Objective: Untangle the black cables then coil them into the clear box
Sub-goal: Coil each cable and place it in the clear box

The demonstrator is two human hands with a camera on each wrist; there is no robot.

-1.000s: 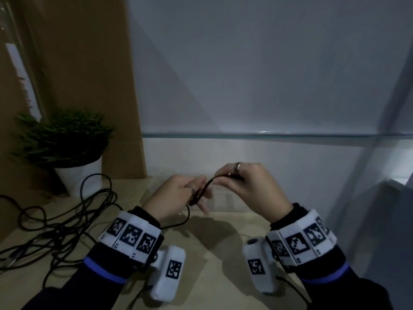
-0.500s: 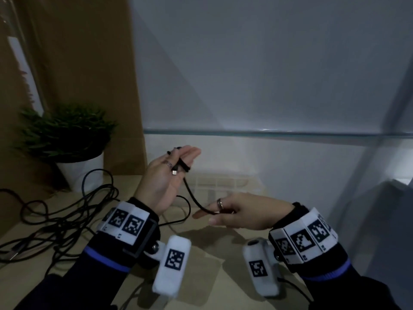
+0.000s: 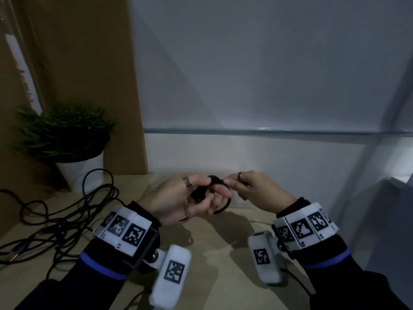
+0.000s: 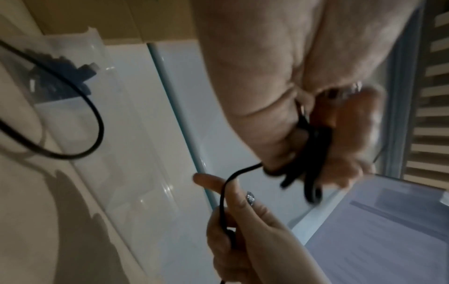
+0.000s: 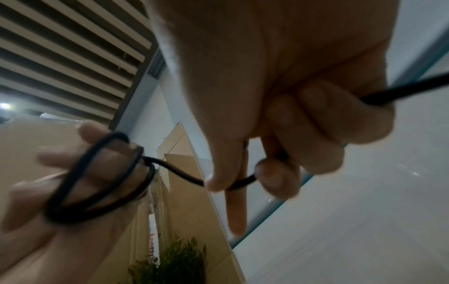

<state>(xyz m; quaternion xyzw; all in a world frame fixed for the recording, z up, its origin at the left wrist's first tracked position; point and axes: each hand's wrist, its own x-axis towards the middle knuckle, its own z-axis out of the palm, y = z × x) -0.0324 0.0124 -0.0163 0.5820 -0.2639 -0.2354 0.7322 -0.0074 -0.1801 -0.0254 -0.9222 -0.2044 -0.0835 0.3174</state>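
A black cable (image 3: 199, 194) is wound in a few loops round the fingers of my left hand (image 3: 178, 198), and the thumb holds it there. My right hand (image 3: 252, 189) pinches the same cable (image 5: 243, 182) just beside the coil (image 5: 104, 173); the free length runs off past my right fingers (image 5: 401, 90). A slack loop (image 3: 223, 209) hangs under both hands. More black cables (image 3: 55, 220) lie tangled on the table at the left. The clear box (image 4: 80, 107) stands behind the hands and holds a dark coiled cable with a plug (image 4: 60, 63).
A potted plant in a white pot (image 3: 82, 168) stands at the back left, beside a brown cardboard panel (image 3: 89, 74). A glass shelf edge (image 3: 268, 132) runs along the white wall behind the hands. The tabletop (image 3: 212, 253) is light wood.
Half a second ago my left hand was raised and my right hand low. Now both hands meet in front of the box, and the right has brought the cable up to the left fingers.
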